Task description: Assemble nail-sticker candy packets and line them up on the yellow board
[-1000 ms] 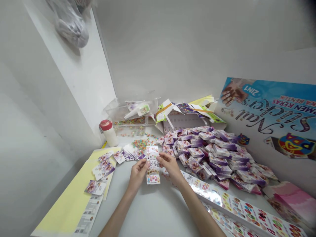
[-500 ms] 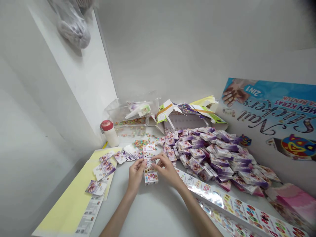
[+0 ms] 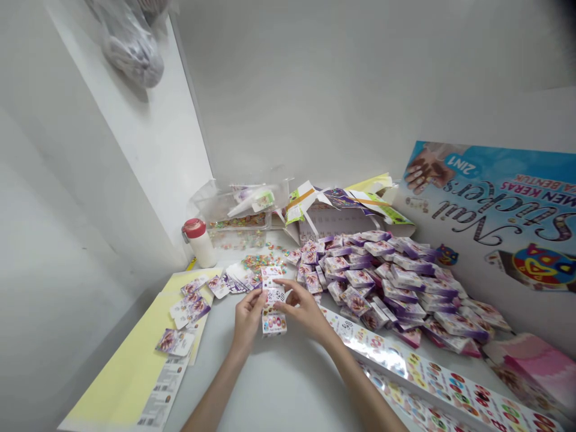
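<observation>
A short strip of nail stickers point(image 3: 274, 324), white with small coloured prints and creased into sections, stands between my hands above the table. My left hand point(image 3: 248, 316) pinches its left edge between thumb and fingers. On the right edge, my right hand point(image 3: 305, 311) has its index finger near the upper part and its thumb lower down, gripping the strip. Just behind it lie loose small multicoloured pieces point(image 3: 263, 261) and a fan of white and purple cards point(image 3: 240, 278).
A large heap of small purple-white boxes point(image 3: 360, 279) fills the right. Long sticker strips point(image 3: 423, 369) run to the front right. Left are yellow sheets point(image 3: 121, 366) with small printed cards point(image 3: 175, 342), and a red-capped bottle point(image 3: 200, 243). Clear plastic trays point(image 3: 243, 219) and a big printed board point(image 3: 490, 210) stand behind.
My right index finger has moved up and slightly left along the strip. The strip's top section has tipped and looks shorter. My left hand keeps its hold.
</observation>
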Demonstrator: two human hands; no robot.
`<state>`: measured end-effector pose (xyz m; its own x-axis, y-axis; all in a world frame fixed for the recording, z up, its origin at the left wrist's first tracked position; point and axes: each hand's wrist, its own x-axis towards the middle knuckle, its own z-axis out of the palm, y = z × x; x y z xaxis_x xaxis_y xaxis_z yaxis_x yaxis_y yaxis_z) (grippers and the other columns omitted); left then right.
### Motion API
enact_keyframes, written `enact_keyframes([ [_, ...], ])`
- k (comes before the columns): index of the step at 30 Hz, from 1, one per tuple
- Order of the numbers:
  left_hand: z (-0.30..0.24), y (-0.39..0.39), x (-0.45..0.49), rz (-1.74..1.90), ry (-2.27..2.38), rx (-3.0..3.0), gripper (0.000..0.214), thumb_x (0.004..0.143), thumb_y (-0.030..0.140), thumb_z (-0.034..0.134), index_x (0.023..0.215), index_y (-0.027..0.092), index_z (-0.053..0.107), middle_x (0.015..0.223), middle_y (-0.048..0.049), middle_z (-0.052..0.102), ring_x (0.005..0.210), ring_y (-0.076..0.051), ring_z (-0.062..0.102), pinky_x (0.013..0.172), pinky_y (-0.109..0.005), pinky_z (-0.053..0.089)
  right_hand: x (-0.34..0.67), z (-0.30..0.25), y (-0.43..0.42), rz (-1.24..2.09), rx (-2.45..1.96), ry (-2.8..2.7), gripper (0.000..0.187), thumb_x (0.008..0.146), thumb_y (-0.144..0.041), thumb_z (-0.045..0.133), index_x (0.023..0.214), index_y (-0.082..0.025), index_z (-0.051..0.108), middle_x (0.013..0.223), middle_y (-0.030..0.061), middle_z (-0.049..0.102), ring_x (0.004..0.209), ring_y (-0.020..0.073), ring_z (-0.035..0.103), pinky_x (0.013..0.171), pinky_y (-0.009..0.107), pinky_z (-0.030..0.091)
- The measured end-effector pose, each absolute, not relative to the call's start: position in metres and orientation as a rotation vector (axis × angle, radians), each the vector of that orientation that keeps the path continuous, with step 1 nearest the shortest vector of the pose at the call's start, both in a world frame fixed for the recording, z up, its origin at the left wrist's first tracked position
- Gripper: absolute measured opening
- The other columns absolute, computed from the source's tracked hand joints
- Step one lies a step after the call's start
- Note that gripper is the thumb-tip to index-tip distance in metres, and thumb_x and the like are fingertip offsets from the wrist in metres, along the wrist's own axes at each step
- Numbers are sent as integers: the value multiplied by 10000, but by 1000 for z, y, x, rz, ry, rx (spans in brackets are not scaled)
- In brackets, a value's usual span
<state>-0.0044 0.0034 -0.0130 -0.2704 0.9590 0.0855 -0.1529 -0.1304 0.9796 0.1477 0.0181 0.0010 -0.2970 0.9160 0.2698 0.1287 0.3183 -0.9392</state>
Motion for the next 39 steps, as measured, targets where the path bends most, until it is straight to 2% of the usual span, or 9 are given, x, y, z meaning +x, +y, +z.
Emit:
enact_keyframes([
  [4, -13, 3, -4, 1557, 1204, 1017, 315, 646, 417, 726, 794, 142, 686, 658, -9, 647, 616, -137, 569, 585, -210, 456, 147, -1, 19, 1090, -964, -1666, 498, 755, -255, 660, 1237, -263, 534, 714, -48, 483, 618, 110, 457, 609, 231, 377],
  [8, -11, 2, -4, 1558, 1207, 1021, 286, 652, 395, 722, 794, 149, 682, 689, -12, 661, 643, -142, 580, 607, -212, 457, 146, -2, 19, 1116, -968, -1628, 559, 745, -261, 670, 1275, -278, 493, 755, -44, 466, 609, 102, 441, 591, 230, 363],
  [16, -7, 0, -3, 1554, 1192, 1069, 258, 674, 389, 707, 770, 152, 669, 647, 1, 634, 602, -131, 558, 585, -209, 448, 145, -3, 19, 1166, -883, -1574, 563, 744, -248, 678, 1270, -253, 477, 698, -60, 381, 613, 105, 383, 574, 226, 325],
  [26, -10, 0, -3, 1570, 1201, 1119, 293, 675, 430, 706, 761, 151, 681, 622, 1, 625, 571, -132, 552, 549, -209, 444, 146, -1, 18, 1160, -919, -1586, 566, 744, -278, 673, 1273, -234, 476, 663, -62, 355, 607, 115, 370, 571, 234, 313],
  [32, -7, 0, -3, 1587, 1209, 1150, 262, 680, 402, 708, 749, 150, 686, 666, -15, 654, 632, -148, 582, 602, -218, 459, 146, 0, 17, 1164, -898, -1572, 550, 747, -268, 671, 1261, -237, 480, 669, -62, 358, 608, 113, 366, 566, 231, 309],
  [39, -8, 0, -3, 1584, 1214, 1155, 261, 680, 398, 705, 747, 147, 683, 662, -21, 649, 631, -152, 574, 591, -221, 464, 146, 1, 16, 1163, -888, -1567, 595, 745, -268, 671, 1293, -230, 442, 663, -67, 382, 592, 108, 370, 558, 229, 308],
])
